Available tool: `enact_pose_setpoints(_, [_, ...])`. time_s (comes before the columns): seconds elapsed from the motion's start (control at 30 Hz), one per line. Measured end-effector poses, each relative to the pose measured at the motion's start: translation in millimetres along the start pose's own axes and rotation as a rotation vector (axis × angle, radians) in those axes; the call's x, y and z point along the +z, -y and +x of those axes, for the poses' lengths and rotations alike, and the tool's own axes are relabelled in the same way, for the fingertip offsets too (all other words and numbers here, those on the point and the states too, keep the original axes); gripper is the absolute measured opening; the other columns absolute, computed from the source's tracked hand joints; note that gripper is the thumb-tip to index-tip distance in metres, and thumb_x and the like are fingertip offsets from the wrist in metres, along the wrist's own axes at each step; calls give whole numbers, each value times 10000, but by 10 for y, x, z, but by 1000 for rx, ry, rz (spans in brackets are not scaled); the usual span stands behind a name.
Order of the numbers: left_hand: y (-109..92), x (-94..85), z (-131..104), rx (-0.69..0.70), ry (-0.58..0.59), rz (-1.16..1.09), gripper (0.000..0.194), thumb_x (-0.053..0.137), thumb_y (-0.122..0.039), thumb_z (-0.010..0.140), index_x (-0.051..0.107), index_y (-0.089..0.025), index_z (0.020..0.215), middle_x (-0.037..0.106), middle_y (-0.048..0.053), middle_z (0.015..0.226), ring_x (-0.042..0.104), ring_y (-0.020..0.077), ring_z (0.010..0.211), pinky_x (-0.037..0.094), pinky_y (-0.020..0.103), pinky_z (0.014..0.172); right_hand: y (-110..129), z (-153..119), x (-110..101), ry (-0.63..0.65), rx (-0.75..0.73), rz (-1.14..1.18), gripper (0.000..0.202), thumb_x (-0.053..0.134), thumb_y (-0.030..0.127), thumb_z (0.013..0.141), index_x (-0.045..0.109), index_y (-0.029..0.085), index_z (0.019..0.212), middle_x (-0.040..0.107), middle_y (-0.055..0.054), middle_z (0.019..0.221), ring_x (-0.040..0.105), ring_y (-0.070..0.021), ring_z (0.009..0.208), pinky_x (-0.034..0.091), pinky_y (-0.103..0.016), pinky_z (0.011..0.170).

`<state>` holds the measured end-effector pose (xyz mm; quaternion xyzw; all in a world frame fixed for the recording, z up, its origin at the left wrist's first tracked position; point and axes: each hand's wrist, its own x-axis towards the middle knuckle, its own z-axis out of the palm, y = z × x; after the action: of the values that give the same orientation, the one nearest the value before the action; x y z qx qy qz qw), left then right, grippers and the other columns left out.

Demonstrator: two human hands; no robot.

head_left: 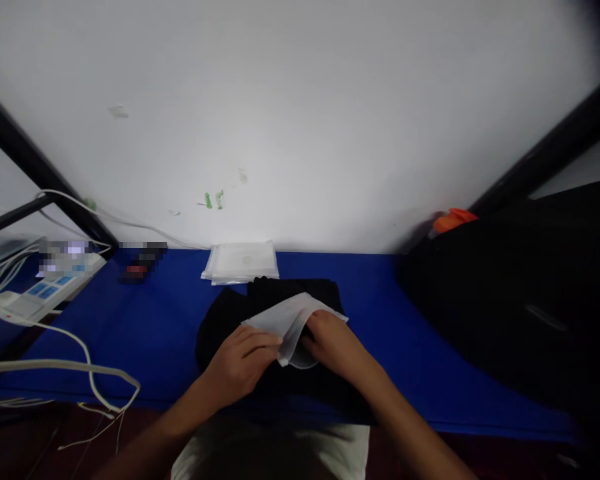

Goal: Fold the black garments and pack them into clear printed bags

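While the left hand [245,360] had its grip closed on one edge of the white pouch [283,317], the right hand [333,340] had fingers inside its mouth, a pairing that seemed to spread the opening; whether that grip held anything could not be told. The pouch lay over black cloth [223,320], which likely propped it, with flat packets [243,260] behind on the blue bench [375,287].

Blue surface [373,293] carrying several items.
Black cloth [223,317] is lying front-center, white packets [243,262] sitting just behind, dark pixelated object [143,263] and power strip [50,291] resting toward the left, large black mass [505,300] covering the right end.
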<state>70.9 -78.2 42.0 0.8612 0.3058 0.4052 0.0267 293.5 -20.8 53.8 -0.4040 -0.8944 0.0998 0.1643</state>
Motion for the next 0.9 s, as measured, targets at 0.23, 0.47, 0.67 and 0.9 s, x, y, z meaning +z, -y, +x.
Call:
enact_pose_setpoints(0.23, [-66,-61,44,-128,-204,-36,170,586,-54,882,615,-177,996,667,57,911,617,167,885,535,319,789,388,-83,-253,-467,-409,113,294,612,210,906,567,169,1194,680,-106,1130,600,-235,1110,494,-425,981])
enact_pose_setpoints(0.47, [-80,42,18,-119,-239,-138,143,479,-65,928,575,-170,934,606,47,839,590,145,790,525,272,700,483,31,-76,-482,-520,49,177,465,144,963,637,181,969,725,-47,894,629,-176,858,495,-398,963])
enact_pose_setpoints(0.67, [39,-97,0,-188,-440,-28,111,495,-106,942,573,-182,917,632,41,826,625,157,813,528,286,719,28,-62,-109,-552,-371,-94,213,483,95,924,635,238,961,738,-7,929,635,-192,963,353,-466,1075])
enact_pose_setpoints(0.9, [86,-182,-47,-295,-468,-139,107,520,-193,956,580,-184,868,601,13,775,601,142,733,494,269,656,-355,-290,-239,-399,-116,-49,152,587,256,919,628,238,1064,708,-66,1054,630,-244,1036,385,-529,1043])
